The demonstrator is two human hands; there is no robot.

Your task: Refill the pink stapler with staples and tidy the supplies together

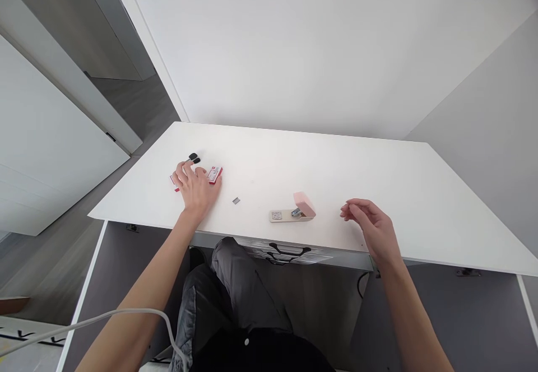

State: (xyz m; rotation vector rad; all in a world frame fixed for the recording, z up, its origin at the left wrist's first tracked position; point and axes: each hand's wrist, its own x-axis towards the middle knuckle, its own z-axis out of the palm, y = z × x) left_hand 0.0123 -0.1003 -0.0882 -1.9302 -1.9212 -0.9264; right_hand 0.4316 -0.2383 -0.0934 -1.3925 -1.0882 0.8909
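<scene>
The left hand (195, 191) rests spread on a red-and-white box (214, 174), the right hand (374, 226) loosely curled, seemingly empty, the stapler (284, 215) already open, 1 grey strip (236, 200) outside.

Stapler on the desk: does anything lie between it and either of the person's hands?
A small grey piece lies on the desk between the left hand and the stapler. Nothing visible lies between the stapler and the right hand.
</scene>
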